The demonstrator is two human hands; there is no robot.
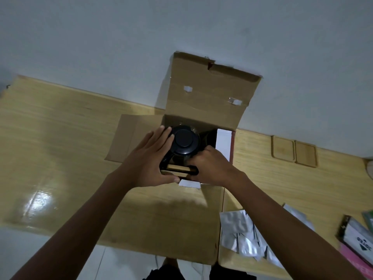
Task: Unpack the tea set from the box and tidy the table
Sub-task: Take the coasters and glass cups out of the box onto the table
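An open cardboard box (203, 102) stands on the wooden table (60, 138) with its flaps spread. In its mouth sits a glass teapot with a round black lid (184, 141) and a black-framed wooden handle pointing toward me. My left hand (150, 162) presses flat against the pot's left side, thumb under the handle. My right hand (210, 165) grips the pot's right side at the handle end. White packing card (223, 143) lines the box's right inner wall.
Two small wooden trays (293, 151) lie side by side at the back right by the wall. Silver foil packets (246, 237) are heaped at the front right. A dark box and pink items (355, 239) sit at the far right edge.
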